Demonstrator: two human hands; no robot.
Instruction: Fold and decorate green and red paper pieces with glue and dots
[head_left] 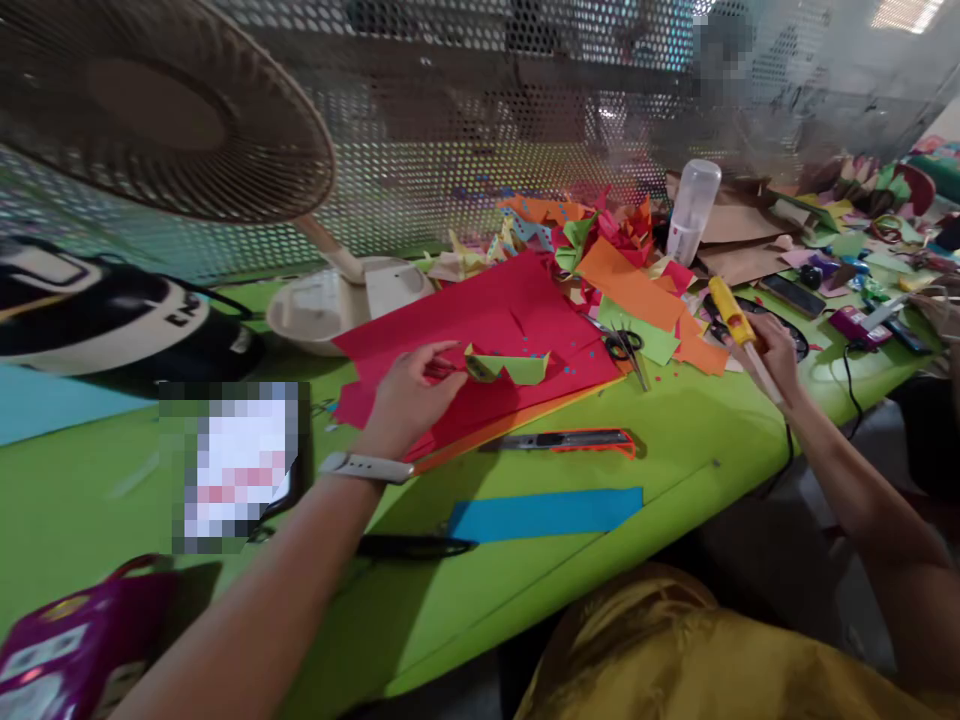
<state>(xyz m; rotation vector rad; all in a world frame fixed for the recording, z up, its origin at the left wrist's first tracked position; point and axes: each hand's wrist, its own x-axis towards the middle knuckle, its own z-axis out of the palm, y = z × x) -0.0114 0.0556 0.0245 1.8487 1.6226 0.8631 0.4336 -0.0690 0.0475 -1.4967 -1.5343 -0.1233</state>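
My left hand (pixel 416 395) rests over a stack of red paper (pixel 495 310), its fingers loosely bent and apart. Just right of its fingertips stands a small folded strip of green paper (pixel 508 368); whether they touch is hard to tell. My right hand (pixel 776 350), out to the right, is closed around a yellow glue gun (pixel 729 312) with a pale stick coming out toward the wrist. Black-handled scissors (pixel 624 348) lie at the red stack's right edge. An orange-edged utility knife (pixel 574 441) and a blue paper strip (pixel 551 515) lie nearer me.
A fan (pixel 341 300) stands at the back left by a perforated metal screen (pixel 450 120). A phone (pixel 244 465), a black pen (pixel 416 546) and a purple device (pixel 82 640) lie on the green table. Paper scraps (pixel 585 225) and a clear bottle (pixel 694 212) are behind.
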